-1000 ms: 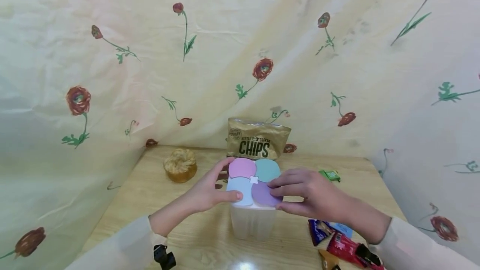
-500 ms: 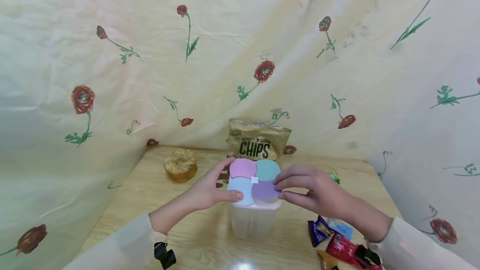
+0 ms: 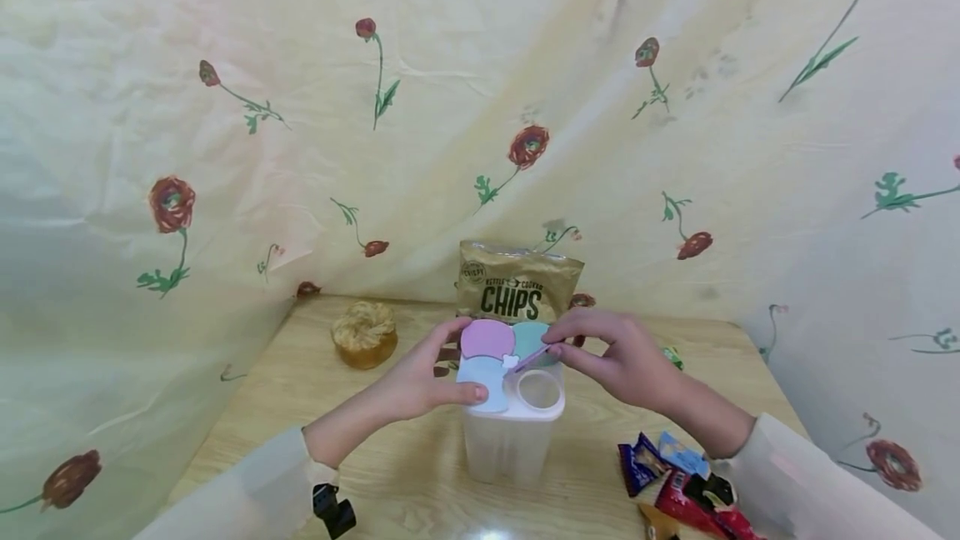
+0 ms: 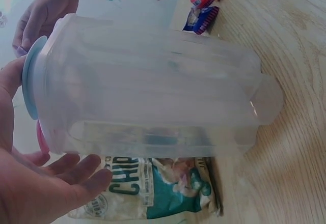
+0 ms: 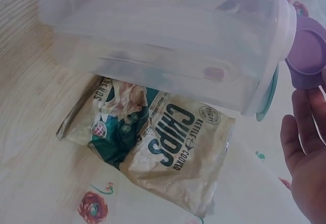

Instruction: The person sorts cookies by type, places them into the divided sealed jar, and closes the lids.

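A tall clear plastic storage container (image 3: 506, 448) stands upright on the table. Pink (image 3: 487, 338), pale blue (image 3: 477, 373) and teal (image 3: 529, 333) flaps lie flat on its white top. The purple flap (image 5: 307, 51) stands tilted up on its hinge, baring a round opening (image 3: 538, 390) at the front right. My right hand (image 3: 618, 357) pinches the edge of this flap between thumb and fingers. On the left, my left hand (image 3: 420, 377) grips the container's top, thumb over the blue flap and fingers along the far left side.
Behind the container a gold chips bag (image 3: 519, 280) leans upright. A round bread (image 3: 364, 335) sits at the back left. Several wrapped snacks (image 3: 678, 482) lie at the front right, and a small green packet (image 3: 672, 357) peeks out behind my right hand. Flowered cloth (image 3: 420, 165) surrounds the table.
My right hand has lifted the purple flap from flat to steeply tilted, uncovering the round opening. The left hand has kept its hold on the container.
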Action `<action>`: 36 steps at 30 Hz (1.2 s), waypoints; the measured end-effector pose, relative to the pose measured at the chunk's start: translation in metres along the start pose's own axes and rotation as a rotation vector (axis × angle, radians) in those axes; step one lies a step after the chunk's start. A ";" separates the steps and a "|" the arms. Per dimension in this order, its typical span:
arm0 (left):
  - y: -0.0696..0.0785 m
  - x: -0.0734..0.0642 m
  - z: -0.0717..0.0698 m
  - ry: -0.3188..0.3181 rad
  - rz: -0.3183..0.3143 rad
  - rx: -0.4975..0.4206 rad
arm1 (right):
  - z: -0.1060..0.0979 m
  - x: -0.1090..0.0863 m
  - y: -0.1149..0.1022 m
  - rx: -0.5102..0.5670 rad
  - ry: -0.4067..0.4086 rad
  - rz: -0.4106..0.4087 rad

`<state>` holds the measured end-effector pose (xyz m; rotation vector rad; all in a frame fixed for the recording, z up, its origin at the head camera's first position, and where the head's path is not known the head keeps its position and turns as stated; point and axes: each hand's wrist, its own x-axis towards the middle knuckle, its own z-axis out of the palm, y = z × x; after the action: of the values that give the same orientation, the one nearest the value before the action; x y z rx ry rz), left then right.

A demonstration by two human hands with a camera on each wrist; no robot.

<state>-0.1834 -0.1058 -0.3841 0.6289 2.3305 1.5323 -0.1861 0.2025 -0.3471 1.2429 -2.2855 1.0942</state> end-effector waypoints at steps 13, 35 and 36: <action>0.007 -0.007 0.001 0.101 0.023 0.192 | 0.004 0.004 0.005 0.117 -0.021 0.138; 0.044 -0.006 0.007 0.118 0.136 0.274 | 0.003 0.010 0.001 0.108 -0.041 0.227; 0.044 -0.006 0.008 0.114 0.122 0.279 | 0.003 0.010 0.000 0.109 -0.041 0.231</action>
<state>-0.1661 -0.0875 -0.3464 0.7802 2.6651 1.3332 -0.1918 0.1948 -0.3436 1.0678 -2.4776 1.2982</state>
